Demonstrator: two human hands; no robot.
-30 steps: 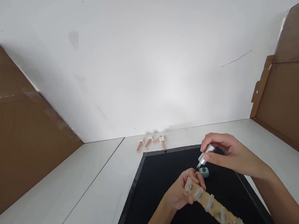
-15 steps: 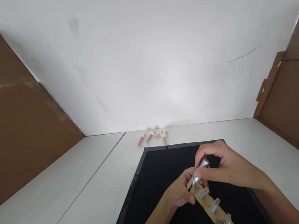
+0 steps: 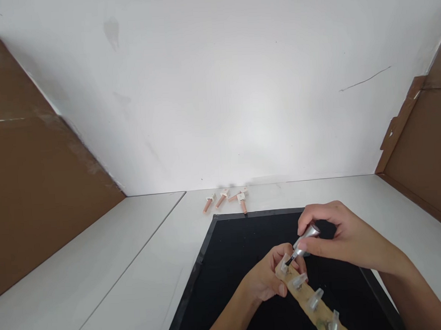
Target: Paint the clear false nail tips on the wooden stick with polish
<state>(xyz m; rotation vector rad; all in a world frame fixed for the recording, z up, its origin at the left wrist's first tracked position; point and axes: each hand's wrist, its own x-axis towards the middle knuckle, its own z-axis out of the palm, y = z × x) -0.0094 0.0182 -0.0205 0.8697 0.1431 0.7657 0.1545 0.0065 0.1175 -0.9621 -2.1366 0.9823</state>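
My left hand (image 3: pixel 270 276) is closed around the far end of a tan strip (image 3: pixel 302 293). Several clear nail tips (image 3: pixel 315 298) stand up along it in a row. In my right hand (image 3: pixel 335 235), thumb and fingers pinch the silver cap of a nail polish brush (image 3: pixel 307 235). Its dark bristles touch or nearly touch the nail tip at the strip's far end (image 3: pixel 284 264); I cannot tell which. Part of the strip's near end runs out of view at the bottom.
Under my hands lies a black mat (image 3: pixel 226 264) on a white table (image 3: pixel 130 270). Past its far edge rest several small pieces with pinkish stems and white heads (image 3: pixel 242 202). A white wall (image 3: pixel 215 85) rises behind, with brown cardboard panels (image 3: pixel 38 186) on both sides.
My right hand has moved the brush a little right and up, its bristles shifting from the strip's left edge to the right side of the end nail tip. The left hand keeps its hold.
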